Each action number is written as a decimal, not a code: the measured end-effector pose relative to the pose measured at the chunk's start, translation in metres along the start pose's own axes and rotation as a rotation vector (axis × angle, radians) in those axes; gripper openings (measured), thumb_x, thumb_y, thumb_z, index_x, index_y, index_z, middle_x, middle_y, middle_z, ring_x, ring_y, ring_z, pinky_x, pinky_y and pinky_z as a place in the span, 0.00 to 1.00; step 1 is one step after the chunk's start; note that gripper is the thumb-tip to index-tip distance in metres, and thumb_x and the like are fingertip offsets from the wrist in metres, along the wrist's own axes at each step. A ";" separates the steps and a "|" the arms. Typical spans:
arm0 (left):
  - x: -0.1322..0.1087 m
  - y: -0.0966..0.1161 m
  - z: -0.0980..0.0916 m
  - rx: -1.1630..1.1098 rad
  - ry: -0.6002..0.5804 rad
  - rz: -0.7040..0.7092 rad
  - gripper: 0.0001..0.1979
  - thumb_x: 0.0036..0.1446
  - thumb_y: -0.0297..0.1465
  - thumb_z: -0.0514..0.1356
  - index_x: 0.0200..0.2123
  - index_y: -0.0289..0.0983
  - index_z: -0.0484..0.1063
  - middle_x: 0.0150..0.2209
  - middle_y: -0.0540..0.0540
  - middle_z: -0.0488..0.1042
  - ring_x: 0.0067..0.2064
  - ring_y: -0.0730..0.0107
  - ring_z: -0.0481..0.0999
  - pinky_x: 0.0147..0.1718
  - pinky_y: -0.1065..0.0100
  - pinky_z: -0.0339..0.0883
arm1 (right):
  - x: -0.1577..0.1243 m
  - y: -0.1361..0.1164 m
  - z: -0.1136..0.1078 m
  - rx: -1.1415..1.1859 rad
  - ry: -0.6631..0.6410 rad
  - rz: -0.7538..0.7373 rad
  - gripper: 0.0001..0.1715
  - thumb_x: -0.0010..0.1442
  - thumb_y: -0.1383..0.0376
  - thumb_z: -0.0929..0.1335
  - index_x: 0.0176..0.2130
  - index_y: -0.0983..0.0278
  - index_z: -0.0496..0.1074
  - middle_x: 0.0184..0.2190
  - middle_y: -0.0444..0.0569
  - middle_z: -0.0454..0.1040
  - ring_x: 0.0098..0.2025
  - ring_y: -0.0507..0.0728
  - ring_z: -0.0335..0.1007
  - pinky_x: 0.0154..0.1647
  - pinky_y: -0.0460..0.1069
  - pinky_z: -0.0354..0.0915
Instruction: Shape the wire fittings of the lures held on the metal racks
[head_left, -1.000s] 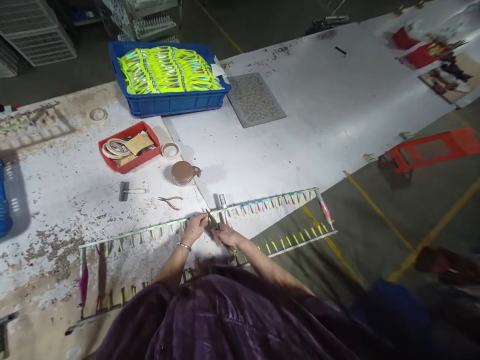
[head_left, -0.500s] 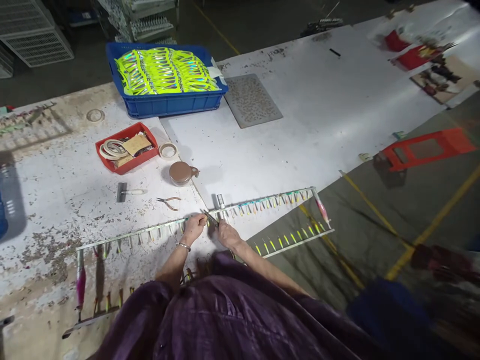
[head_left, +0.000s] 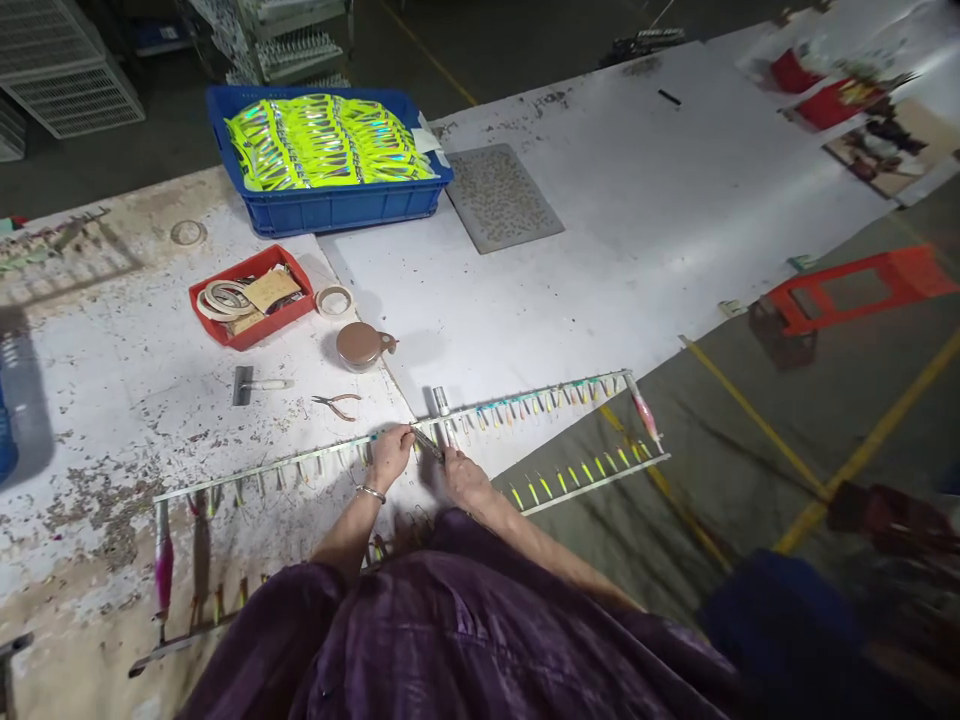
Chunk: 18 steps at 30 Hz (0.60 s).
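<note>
A long metal rack (head_left: 259,466) spans the front of the table, with rows of small fishing lures (head_left: 564,403) along its bars. My left hand (head_left: 391,456), a bracelet at its wrist, is at the middle of the top bar. Its fingers are pinched together; what they hold is too small to make out. My right hand (head_left: 468,482) is closed round a slim, dark, plier-like metal tool (head_left: 429,443), its tip by my left fingertips. A clear-and-silver upright tube (head_left: 441,402) stands at the bar just beyond my right hand.
Pliers (head_left: 337,406), a scraper (head_left: 259,385), a brown-lidded round container (head_left: 360,346) and a tape roll (head_left: 334,301) lie ahead. Behind are a red tray (head_left: 292,322) and a blue crate (head_left: 345,212) of yellow lures. A perforated grey sheet (head_left: 517,235) and an orange stool (head_left: 862,290) are rightward.
My right hand has drawn slightly back and to the right with the tool, whose spread tips now look closer together. My left hand stays at the bar.
</note>
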<state>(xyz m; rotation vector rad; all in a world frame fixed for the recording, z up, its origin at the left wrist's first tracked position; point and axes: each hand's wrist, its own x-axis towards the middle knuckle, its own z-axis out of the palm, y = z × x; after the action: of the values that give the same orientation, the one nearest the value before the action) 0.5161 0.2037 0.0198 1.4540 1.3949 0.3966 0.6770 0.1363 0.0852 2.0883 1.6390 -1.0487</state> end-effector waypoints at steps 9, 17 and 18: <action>0.001 -0.002 -0.008 0.032 -0.018 0.000 0.12 0.65 0.34 0.54 0.42 0.44 0.78 0.30 0.43 0.79 0.33 0.57 0.73 0.37 0.61 0.62 | 0.008 -0.009 -0.009 -0.148 0.053 0.023 0.21 0.72 0.73 0.56 0.59 0.70 0.68 0.58 0.69 0.72 0.61 0.66 0.70 0.59 0.56 0.63; -0.001 0.001 -0.008 0.055 -0.003 0.024 0.12 0.66 0.37 0.55 0.36 0.43 0.78 0.28 0.43 0.79 0.32 0.58 0.74 0.36 0.62 0.63 | 0.007 -0.013 -0.015 -0.179 0.022 0.036 0.22 0.70 0.75 0.58 0.60 0.70 0.67 0.57 0.69 0.73 0.59 0.65 0.72 0.57 0.55 0.65; -0.001 0.002 -0.009 0.067 -0.009 0.023 0.13 0.66 0.37 0.55 0.36 0.42 0.78 0.28 0.43 0.79 0.32 0.59 0.74 0.36 0.62 0.63 | 0.007 -0.014 -0.016 -0.180 0.027 0.035 0.22 0.70 0.75 0.58 0.61 0.70 0.66 0.57 0.70 0.73 0.59 0.65 0.72 0.56 0.55 0.65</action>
<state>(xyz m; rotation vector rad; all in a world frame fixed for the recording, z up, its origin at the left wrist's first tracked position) 0.5099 0.2069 0.0252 1.5255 1.3968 0.3612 0.6707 0.1558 0.0947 2.0136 1.6379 -0.8320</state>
